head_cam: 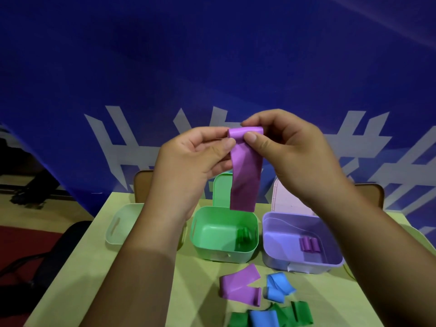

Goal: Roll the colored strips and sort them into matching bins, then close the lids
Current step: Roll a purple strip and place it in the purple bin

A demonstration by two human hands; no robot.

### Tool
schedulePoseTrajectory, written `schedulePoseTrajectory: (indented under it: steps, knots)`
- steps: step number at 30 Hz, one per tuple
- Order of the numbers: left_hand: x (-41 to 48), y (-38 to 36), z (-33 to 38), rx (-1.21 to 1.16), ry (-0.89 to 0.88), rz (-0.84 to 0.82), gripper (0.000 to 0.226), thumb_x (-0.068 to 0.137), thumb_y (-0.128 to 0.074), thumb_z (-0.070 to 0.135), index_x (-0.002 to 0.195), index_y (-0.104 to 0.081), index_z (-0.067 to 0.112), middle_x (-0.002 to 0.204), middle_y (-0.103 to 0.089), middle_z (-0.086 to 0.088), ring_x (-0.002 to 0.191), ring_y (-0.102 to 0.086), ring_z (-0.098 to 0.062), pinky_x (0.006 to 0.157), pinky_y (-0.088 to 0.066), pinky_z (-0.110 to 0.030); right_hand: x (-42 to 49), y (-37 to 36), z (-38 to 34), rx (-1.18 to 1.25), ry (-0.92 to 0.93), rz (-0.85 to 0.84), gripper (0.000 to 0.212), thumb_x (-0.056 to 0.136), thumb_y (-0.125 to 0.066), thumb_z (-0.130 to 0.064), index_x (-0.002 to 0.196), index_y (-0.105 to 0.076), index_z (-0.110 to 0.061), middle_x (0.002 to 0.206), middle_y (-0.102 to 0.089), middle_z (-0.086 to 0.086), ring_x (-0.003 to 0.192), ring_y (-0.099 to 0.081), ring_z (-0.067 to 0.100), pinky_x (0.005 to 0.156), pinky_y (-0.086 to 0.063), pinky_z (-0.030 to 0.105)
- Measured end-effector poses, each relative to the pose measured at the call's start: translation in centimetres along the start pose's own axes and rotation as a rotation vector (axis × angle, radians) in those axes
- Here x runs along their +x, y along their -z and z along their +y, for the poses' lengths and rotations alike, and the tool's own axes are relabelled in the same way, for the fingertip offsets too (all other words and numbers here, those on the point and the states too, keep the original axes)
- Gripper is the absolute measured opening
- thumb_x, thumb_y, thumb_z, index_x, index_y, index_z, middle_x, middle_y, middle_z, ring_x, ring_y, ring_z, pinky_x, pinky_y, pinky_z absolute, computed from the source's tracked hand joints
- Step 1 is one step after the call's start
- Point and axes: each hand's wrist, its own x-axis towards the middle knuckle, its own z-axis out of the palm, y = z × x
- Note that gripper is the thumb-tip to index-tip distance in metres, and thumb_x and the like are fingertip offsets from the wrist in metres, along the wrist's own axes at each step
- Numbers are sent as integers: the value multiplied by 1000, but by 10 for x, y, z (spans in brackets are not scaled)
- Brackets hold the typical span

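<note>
Risk, loose strips (pixel 238 286): purple, blue and green ones lie mixed below the hands, nearest to the person. A forearm coming down could, I think, sweep some off the table (pixel 200 291).
Risk, the roll: only a few turns are made at the top of the purple strip (pixel 245 175). If one thumb slips, the band probably unwinds.
Risk, the bins: the free tail hangs over the green bin (pixel 207 232), just under the hands, so a drop here would land in the wrong colour. The purple bin (pixel 278 232) stands beside it, under the right hand, with purple rolls (pixel 309 244) inside.
Left hand (pixel 193 156): raised, palm toward the person, thumb and fingers pinching the left end of the roll.
Right hand (pixel 290 149): raised at the same height, thumb in front and fingers curled over the right end.
Lids: the green lid (pixel 221 190) and the pink lid (pixel 287 197) stand open beyond the hands, not yet closed.
</note>
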Motion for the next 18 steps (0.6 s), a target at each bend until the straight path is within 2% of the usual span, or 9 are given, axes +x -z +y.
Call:
schedulePoseTrajectory:
  steps: [2,5,9,12,15,18]
  knots:
    - [0,-1,0,13,10,3,21,96,-76,8,117,-77,13,102,-83,-9,94,-82,-24,78,-65,-28,-1,1,0,-2,13,-2,16,100,-73,-15,115,-75,-21,102,-77,-3,98,-72,21,88,-59,48]
    - [0,2,2,32,7,-30,27,94,-77,11,121,-76,13,106,-83,-8,98,-82,-26,84,-64,-33,-3,2,-1,15,28,3,18,99,-74,-11,114,-75,-20,102,-77,-3,99,-72,22,89,-60,47]
    - [-2,0,6,61,-12,-72,43,83,-81,24,125,-75,14,111,-83,-6,103,-81,-26,94,-63,-41,-4,5,-2,31,38,19,19,98,-75,-7,112,-74,-20,101,-77,-4,96,-72,17,86,-62,38]
    - [-3,-4,7,83,-48,-46,29,91,-80,16,120,-77,17,106,-83,-5,100,-81,-25,90,-63,-40,-6,7,-1,39,40,11,20,97,-76,-6,111,-75,-19,100,-77,-3,93,-73,14,83,-63,33]
    - [-4,-5,6,99,-61,-48,24,97,-76,10,119,-77,18,105,-83,-4,98,-81,-22,85,-63,-32,-8,8,0,95,5,2,21,95,-78,-7,112,-74,-19,103,-78,1,97,-74,18,89,-64,41]
    - [-6,-6,5,107,-71,-63,25,97,-76,8,119,-78,19,105,-83,-3,99,-81,-21,84,-63,-30,-11,10,2,138,-46,8,18,99,-75,-22,117,-75,-21,105,-78,6,105,-74,30,97,-60,55]
